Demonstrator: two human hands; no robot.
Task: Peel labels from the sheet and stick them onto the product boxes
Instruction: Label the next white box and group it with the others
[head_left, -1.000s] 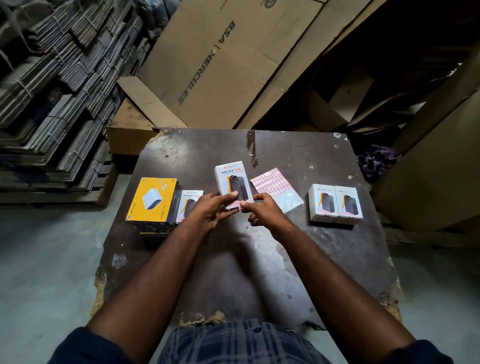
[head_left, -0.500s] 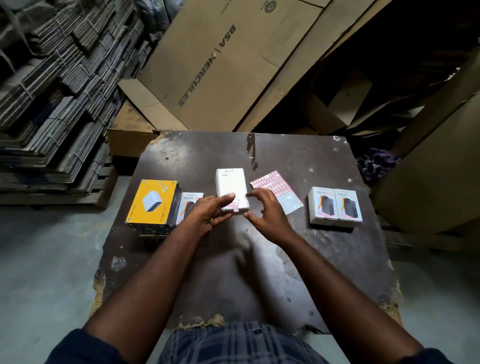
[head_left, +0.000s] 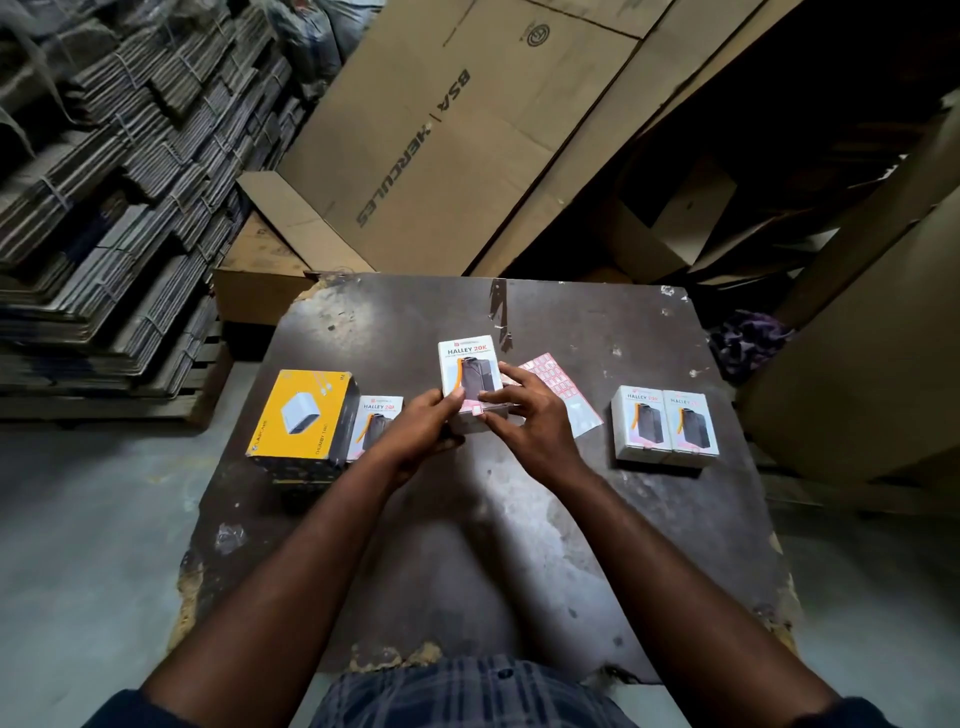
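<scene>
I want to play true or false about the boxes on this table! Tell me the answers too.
1. The left hand and right hand both hold one white box. True.
2. The yellow box is to the right of the hands. False: it is to their left.
3. A pair of boxes stands side by side at the right. True.
4. The label sheet lies on the floor. False: it lies on the table, behind the right hand.

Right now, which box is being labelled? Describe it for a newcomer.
On the dark table, look between the yellow box and the pink label sheet. The white Halley 20K box there is the only one held up, gripped by the left hand and right hand; its look-alikes lie flat.
</scene>
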